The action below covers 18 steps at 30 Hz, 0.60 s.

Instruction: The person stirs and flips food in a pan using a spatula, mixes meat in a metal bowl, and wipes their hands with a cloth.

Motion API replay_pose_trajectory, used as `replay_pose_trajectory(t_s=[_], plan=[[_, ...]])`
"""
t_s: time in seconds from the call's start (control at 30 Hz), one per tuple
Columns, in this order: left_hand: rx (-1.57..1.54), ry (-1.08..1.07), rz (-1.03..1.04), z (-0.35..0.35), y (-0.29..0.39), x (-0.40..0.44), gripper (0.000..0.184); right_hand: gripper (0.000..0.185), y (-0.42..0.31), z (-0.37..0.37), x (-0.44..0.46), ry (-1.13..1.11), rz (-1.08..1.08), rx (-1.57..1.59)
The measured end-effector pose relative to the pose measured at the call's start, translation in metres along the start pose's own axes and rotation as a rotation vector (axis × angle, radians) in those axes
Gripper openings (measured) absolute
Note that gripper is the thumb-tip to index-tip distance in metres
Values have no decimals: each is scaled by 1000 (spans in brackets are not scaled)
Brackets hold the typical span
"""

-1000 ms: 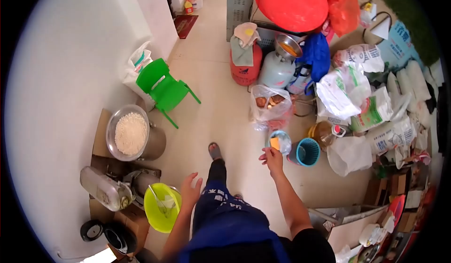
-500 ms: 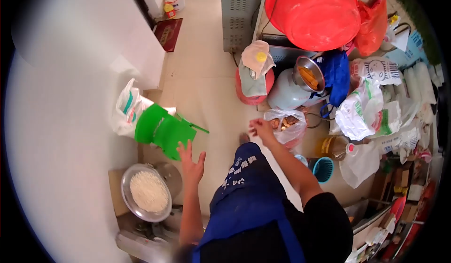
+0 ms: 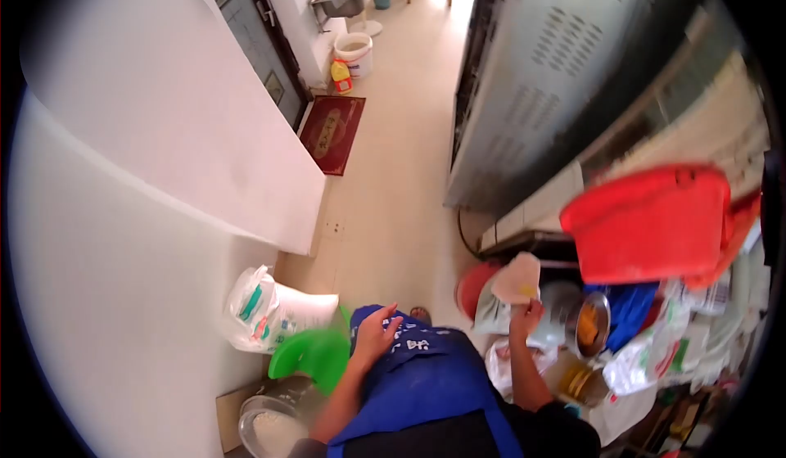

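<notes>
My right hand [image 3: 526, 319] is at the lower edge of a pale pink cloth [image 3: 514, 278] with a yellow spot, its fingers closed on that edge. Under it, a greenish-grey cloth [image 3: 490, 311] hangs over a red rounded container [image 3: 471, 288]. My left hand [image 3: 375, 337] is held in front of the blue apron [image 3: 426, 376], fingers stretched out and nothing in them. To its left stands a green plastic chair or stool [image 3: 315, 358], partly blurred, beside a white printed sack [image 3: 282, 315]. A pot of white rice [image 3: 278, 432] sits below.
A tall metal cabinet [image 3: 548, 65] rises ahead on the right. Near it are a large red basin [image 3: 651, 229], a steel bowl with orange pieces [image 3: 591, 324] and plastic bags [image 3: 651, 351]. A red doormat [image 3: 334, 135] and white bucket [image 3: 354, 53] lie along the tiled floor [image 3: 393, 180].
The view has tilted up and forward, showing more floor and the cabinet. My right hand has reached to the pink cloth. My left hand has moved from beside the green chair to the apron.
</notes>
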<state>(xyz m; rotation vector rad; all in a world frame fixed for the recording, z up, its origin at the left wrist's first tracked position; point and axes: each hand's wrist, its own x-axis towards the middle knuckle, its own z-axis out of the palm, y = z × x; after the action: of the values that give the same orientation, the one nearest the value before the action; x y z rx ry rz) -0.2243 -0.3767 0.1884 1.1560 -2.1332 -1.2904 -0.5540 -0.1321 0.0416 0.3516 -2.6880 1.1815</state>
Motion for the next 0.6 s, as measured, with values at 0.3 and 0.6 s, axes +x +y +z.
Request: replay_pose_trajectory(t_s=[0.3,0.6], plan=[[-909,-825,-98,13,-16,322,46,17,-326,127,84,-883,-16,751],[-1954,-1420,-339,-58,-1,609,71,20,-542,366,202,-381,-590,146]])
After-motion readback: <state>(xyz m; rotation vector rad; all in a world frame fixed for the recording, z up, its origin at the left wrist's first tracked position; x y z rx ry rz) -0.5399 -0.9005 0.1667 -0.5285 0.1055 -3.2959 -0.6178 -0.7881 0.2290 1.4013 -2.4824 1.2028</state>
